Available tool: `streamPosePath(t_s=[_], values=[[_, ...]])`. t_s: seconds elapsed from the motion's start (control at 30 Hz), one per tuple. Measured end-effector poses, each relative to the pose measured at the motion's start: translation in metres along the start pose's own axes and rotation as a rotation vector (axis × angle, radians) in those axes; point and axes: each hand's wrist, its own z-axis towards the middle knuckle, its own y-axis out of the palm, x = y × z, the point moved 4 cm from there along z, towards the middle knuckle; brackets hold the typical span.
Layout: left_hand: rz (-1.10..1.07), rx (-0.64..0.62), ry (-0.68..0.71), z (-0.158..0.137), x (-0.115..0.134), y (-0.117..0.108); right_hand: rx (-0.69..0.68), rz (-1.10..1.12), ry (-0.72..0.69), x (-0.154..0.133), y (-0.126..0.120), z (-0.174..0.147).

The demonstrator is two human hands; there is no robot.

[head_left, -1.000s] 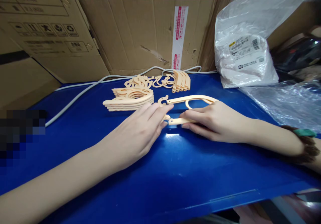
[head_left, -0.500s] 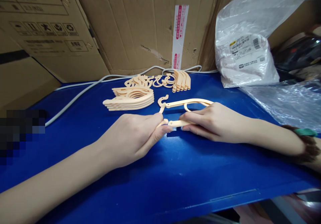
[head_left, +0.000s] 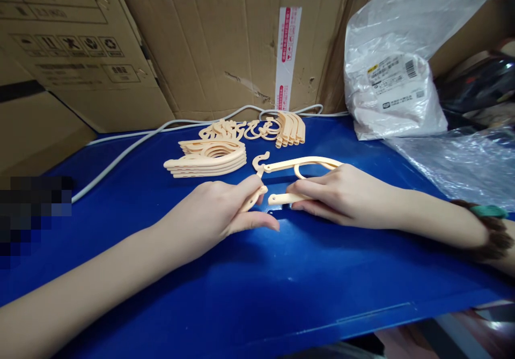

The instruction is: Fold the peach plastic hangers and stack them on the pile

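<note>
My left hand (head_left: 217, 209) has its fingers closed on a beige plastic hanger hook (head_left: 259, 161). Its thumb sticks out, away from the piece, and the hook's lower end (head_left: 252, 200) with a small hole shows beside it. Closed on a curved beige hanger arm (head_left: 306, 162) is my right hand (head_left: 336, 198), which covers part of it. One end of this arm meets the hook at a joint. A second end with a hole (head_left: 277, 199) lies apart from the hook's lower end, a small gap between them.
Behind my hands lies a stack of curved hanger arms (head_left: 209, 161). Farther back are loose hooks (head_left: 225, 129) and more arms (head_left: 292, 129). A white cable (head_left: 161, 128) runs along cardboard boxes (head_left: 225, 53). A plastic bag (head_left: 394, 90) stands at right on the blue table (head_left: 241, 294).
My left thumb has lifted off the hook and stretched outward, uncovering its lower end. A gap now shows between that end and the hanger arm's lower end. The right hand has barely moved.
</note>
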Motion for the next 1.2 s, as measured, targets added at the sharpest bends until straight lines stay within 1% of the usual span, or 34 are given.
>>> streamPosePath(t_s=[0.1, 0.2, 0.3, 0.4, 0.6, 0.7, 0.8, 0.9, 0.97, 1.13, 1.2], values=[[-0.049, 0.03, -0.022, 0.0, 0.0005, -0.0041, -0.006, -0.002, 0.002, 0.0001, 0.0009, -0.0001], [-0.038, 0.024, -0.016, -0.001, 0.0031, -0.0055, 0.005, -0.013, -0.006, -0.0002, 0.0007, 0.0001], [0.022, -0.004, 0.006, -0.0023, 0.0051, -0.0034, 0.011, -0.02, -0.013, -0.0005, 0.0, 0.0002], [0.084, -0.001, 0.025, -0.0035, 0.004, -0.0005, 0.002, -0.016, -0.013, -0.0003, -0.0002, 0.0001], [0.238, 0.064, 0.093, -0.0052, 0.0042, 0.0014, 0.006, 0.004, -0.008, -0.0007, -0.0011, 0.0001], [0.335, 0.055, 0.083, -0.004, 0.0063, 0.0004, 0.021, -0.004, -0.014, -0.0012, -0.0017, 0.0002], [0.377, 0.023, 0.067, -0.0022, 0.0062, 0.0001, 0.039, -0.005, -0.013, -0.0007, -0.0024, -0.0003], [0.403, 0.075, 0.066, -0.0016, 0.0045, -0.0018, 0.034, -0.004, 0.004, 0.0006, -0.002, -0.001], [0.409, 0.089, 0.072, -0.002, 0.0036, -0.0018, 0.033, -0.012, 0.004, 0.0007, -0.0015, -0.0012], [0.354, 0.083, 0.047, -0.004, 0.0027, -0.0005, 0.06, -0.01, -0.02, -0.0008, -0.0021, -0.0014], [0.316, 0.057, 0.035, -0.0041, 0.0035, 0.0002, 0.075, -0.004, -0.022, -0.0013, -0.0033, -0.0015]])
